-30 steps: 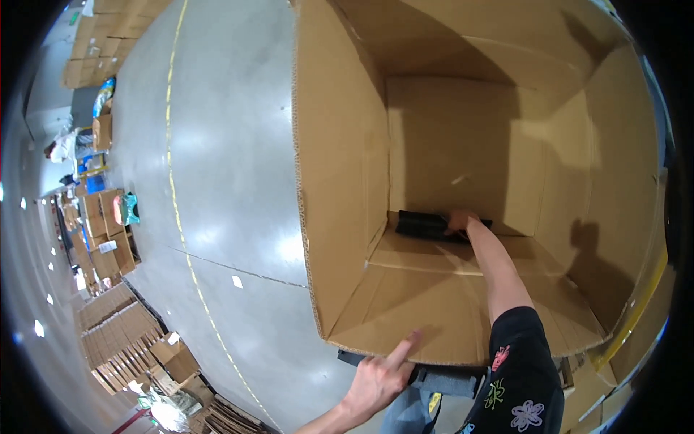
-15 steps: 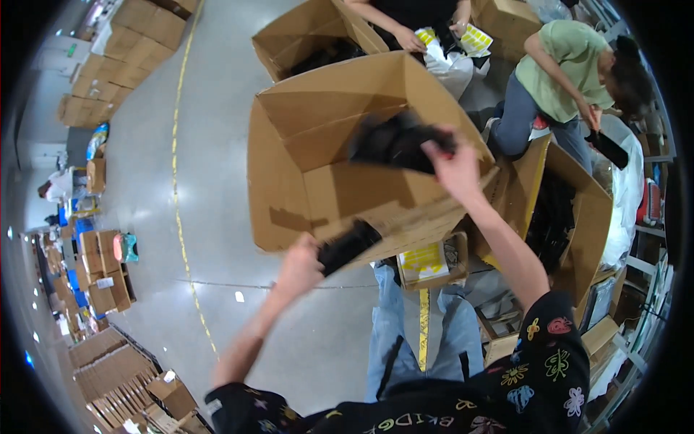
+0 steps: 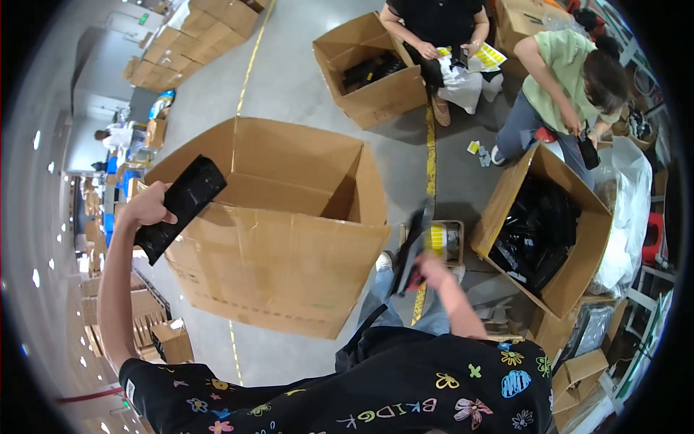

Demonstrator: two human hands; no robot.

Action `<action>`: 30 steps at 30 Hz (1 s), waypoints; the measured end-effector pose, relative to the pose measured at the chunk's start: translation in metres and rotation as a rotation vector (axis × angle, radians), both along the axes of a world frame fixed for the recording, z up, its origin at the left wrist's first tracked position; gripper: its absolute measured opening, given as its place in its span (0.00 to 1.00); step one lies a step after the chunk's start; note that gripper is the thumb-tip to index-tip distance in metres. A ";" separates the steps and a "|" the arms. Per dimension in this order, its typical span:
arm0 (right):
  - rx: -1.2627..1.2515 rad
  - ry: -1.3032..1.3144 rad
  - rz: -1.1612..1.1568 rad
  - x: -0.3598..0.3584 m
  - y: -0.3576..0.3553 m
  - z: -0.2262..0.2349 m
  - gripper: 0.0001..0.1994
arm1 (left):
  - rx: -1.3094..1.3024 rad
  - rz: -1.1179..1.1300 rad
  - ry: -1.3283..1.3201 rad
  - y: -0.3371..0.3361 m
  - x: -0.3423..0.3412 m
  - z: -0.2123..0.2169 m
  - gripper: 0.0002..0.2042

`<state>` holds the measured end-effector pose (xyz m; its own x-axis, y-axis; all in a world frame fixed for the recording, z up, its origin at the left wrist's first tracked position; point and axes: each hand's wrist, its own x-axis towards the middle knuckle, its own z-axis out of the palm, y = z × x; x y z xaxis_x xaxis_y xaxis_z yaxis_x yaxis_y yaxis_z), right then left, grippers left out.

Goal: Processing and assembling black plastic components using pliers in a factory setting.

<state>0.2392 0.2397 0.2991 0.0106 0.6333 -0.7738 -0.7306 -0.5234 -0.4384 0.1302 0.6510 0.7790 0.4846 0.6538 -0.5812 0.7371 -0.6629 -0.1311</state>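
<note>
My left hand (image 3: 150, 206) is closed around one end of a long black plastic casing (image 3: 189, 202), held at a tilt by the left edge of the large cardboard box (image 3: 275, 260). That box stands in front of me, and its visible inner walls are bare cardboard. To the right of it, my right hand (image 3: 434, 270) grips a flat black plastic part (image 3: 409, 254), blurred by motion, with something red near the fingers. Below this part stands a small box (image 3: 457, 249) with yellow labels in it.
At right an open carton (image 3: 598, 249) holds many black parts. Two people sit or crouch at far right, one with white-and-yellow sheets (image 3: 488, 59), one with a black part (image 3: 588, 150). Another carton (image 3: 383, 98) stands behind. Yellow tape (image 3: 431, 155) runs along the floor.
My view has swung, so the large box now sits further left and lower. My left hand has raised its casing to the box's left side. My right hand has come out from over the box.
</note>
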 end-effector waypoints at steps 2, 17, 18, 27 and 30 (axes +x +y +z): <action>0.362 -0.210 0.099 -0.103 0.040 -0.054 0.10 | -0.032 0.015 0.058 0.000 -0.001 0.016 0.25; -0.279 0.776 -0.938 -0.209 0.023 -0.154 0.17 | -0.178 -0.270 -0.434 -0.140 0.131 -0.471 0.13; -0.268 0.535 -0.945 -0.163 -0.023 -0.189 0.17 | -0.324 -0.183 -0.665 -0.175 0.130 -0.480 0.15; -0.158 -0.891 -0.041 0.104 0.142 -0.016 0.16 | -0.524 1.207 -1.032 -0.137 -0.218 -0.385 0.15; -0.012 -1.210 0.225 0.103 0.290 0.033 0.21 | -0.315 1.234 -1.004 -0.076 -0.305 -0.424 0.17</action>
